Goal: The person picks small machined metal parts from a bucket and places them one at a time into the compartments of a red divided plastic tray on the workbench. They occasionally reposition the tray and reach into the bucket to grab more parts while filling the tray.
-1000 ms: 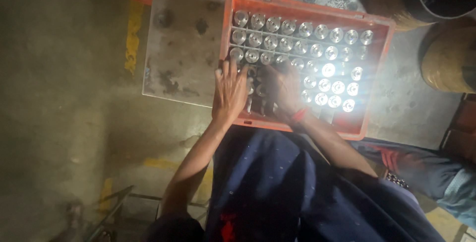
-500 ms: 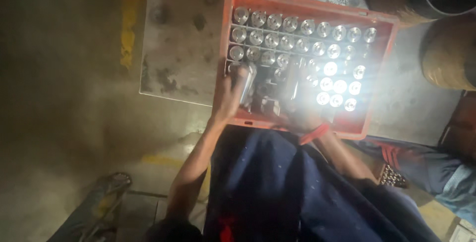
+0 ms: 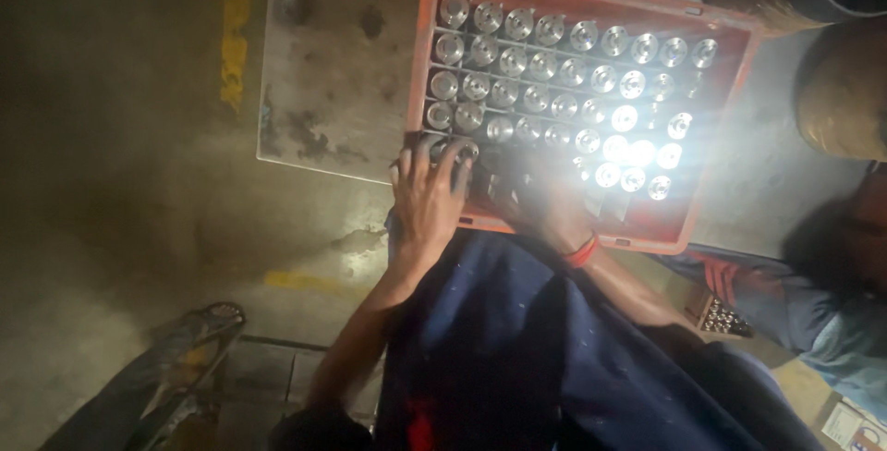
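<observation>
- While glare washes out the crate's near-right area, I see a stained grey metal plate (image 3: 337,81) on a dim concrete floor (image 3: 120,183) with worn yellow paint marks (image 3: 237,30).
- One orange plastic crate (image 3: 711,201) sits on the plate, filled with shiny round-topped metal cylinders (image 3: 545,67): four clear rows, roughly eight or nine each; exact total unreadable.
- Left hand (image 3: 428,194): fingers spread and curled over cylinders at the crate's near-left corner; whether it grips one I can't tell.
- Right hand (image 3: 545,206): inside the crate near the front wall, blown out by glare; grip unreadable.
- Versus half a second ago: left hand shifted from mid-crate to the corner.
</observation>
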